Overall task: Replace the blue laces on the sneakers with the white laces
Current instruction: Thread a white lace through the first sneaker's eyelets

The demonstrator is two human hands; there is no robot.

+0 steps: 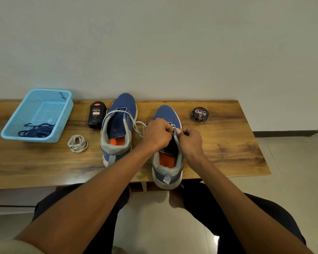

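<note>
Two blue mesh sneakers sit heel-toward-me on the wooden tabletop (228, 143), and the dark blue laces (36, 131) already lie tangled in the perforated plastic basket (11, 129). I have both hands, left (157, 133) and right (190, 139), pinching a flat white lace (139, 126) at the right sneaker's (168, 116) eyelets, with its slack trailing across the left sneaker (124, 105). I judge lacing barely begun, since a second white lace (77, 143) lies coiled beside the basket.

Wooden bench (228, 154), pale wall (154, 43), tiled floor (292, 171)
</note>
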